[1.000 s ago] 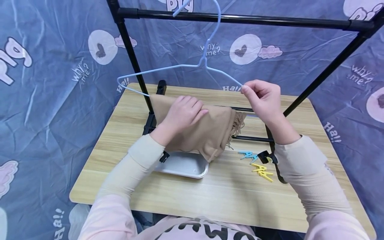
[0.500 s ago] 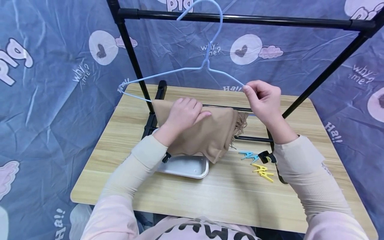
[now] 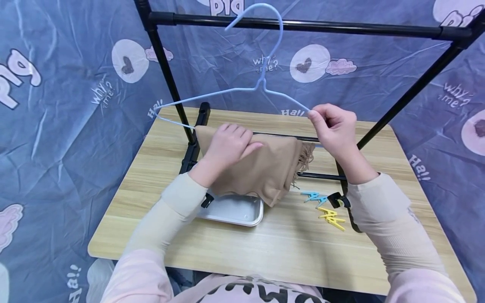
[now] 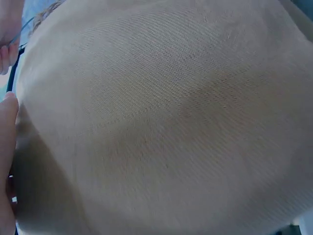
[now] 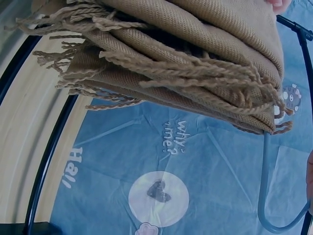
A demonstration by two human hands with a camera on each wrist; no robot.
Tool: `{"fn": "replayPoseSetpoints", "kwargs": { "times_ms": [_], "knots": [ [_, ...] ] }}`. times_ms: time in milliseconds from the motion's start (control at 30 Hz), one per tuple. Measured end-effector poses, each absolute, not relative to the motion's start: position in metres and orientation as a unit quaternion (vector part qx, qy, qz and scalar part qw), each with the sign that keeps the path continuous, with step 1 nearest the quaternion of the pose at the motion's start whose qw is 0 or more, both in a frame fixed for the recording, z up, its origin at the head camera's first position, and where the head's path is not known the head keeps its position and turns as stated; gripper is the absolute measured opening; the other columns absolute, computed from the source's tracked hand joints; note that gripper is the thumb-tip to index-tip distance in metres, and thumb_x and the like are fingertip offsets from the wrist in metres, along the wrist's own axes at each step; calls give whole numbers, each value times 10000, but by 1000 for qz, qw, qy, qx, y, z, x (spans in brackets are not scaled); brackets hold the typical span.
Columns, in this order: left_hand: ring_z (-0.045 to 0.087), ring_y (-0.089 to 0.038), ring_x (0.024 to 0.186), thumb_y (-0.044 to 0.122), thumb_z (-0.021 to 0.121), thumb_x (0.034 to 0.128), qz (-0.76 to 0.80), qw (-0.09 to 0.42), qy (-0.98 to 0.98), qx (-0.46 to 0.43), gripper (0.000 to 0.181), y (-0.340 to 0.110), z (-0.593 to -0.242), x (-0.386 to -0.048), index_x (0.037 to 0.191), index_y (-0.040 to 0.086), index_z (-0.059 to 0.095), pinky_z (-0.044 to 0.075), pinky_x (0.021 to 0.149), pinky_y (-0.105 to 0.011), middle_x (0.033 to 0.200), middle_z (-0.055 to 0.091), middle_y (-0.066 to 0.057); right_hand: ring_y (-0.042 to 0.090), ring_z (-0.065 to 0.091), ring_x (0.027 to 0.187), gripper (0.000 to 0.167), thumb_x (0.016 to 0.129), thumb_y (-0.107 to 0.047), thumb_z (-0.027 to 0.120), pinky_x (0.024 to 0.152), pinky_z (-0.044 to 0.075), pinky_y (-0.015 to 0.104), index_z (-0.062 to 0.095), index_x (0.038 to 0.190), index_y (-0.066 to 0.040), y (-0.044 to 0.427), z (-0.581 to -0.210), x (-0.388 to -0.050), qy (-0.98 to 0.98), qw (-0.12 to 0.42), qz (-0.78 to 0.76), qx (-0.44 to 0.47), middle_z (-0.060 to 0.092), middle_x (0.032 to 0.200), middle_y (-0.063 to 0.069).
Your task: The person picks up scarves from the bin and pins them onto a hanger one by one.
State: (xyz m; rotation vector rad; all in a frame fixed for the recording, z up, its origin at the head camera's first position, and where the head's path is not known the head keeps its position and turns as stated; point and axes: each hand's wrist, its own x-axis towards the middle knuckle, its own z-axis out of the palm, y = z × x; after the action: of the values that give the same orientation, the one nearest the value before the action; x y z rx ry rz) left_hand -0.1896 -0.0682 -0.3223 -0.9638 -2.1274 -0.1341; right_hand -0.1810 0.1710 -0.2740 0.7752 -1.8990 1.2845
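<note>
A light-blue clothes hanger (image 3: 242,89) is held up in front of the rack, its hook overlapping the top rail in the head view. My right hand (image 3: 335,128) pinches its right shoulder between thumb and fingers. Over the hanger's lower bar drapes a folded tan scarf (image 3: 265,168), fringe towards the right. My left hand (image 3: 229,145) grips the scarf along its top fold, fingers over the front. Scarf cloth (image 4: 156,117) fills the left wrist view. Layered folds, twisted fringe (image 5: 195,73) and the hanger's curved right end (image 5: 264,171) show in the right wrist view.
The black rack (image 3: 341,27) stands on a wooden table (image 3: 288,248). Below the scarf is a white tray (image 3: 235,210), partly covered. Blue clothespins (image 3: 312,196) and yellow clothespins (image 3: 331,216) lie to the right. A blue printed cloth (image 3: 91,147) hangs behind.
The hanger has come down a little and shifted slightly right, so its whole hook now shows. The scarf has moved slightly right with it. Both hands keep their holds.
</note>
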Motion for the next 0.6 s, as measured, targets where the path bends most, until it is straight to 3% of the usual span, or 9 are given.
{"fn": "replayPoseSetpoints", "kwargs": {
  "times_ms": [100,200,400,600],
  "knots": [
    [531,-272,744,422,511,816,-52,393,-839,-372,392,-76,-319,-188,782,35,564,387,709,-371,758,589,-91,42,309,409,96,739,102,583,406,219,159,580,644,94,172,-273,-181,-729,358,501,300,418,479,14],
    [522,-280,773,416,517,810,-47,409,-835,-366,388,-83,-318,-189,791,31,557,383,714,-376,772,583,-94,38,304,406,96,740,98,583,406,215,157,581,644,97,173,-272,-181,-725,361,505,299,416,477,11],
    [522,-267,708,432,507,806,-39,426,-826,-367,398,-89,-321,-191,765,40,561,384,688,-368,729,573,-83,41,304,403,97,742,97,582,403,218,155,580,644,103,174,-271,-180,-724,357,512,294,418,475,12],
    [508,-278,657,401,527,813,-50,411,-827,-380,385,-90,-322,-192,752,22,554,376,661,-371,696,552,-98,42,304,404,98,744,92,584,404,220,153,582,647,103,175,-272,-180,-721,357,515,296,421,481,12]
  ]
}}
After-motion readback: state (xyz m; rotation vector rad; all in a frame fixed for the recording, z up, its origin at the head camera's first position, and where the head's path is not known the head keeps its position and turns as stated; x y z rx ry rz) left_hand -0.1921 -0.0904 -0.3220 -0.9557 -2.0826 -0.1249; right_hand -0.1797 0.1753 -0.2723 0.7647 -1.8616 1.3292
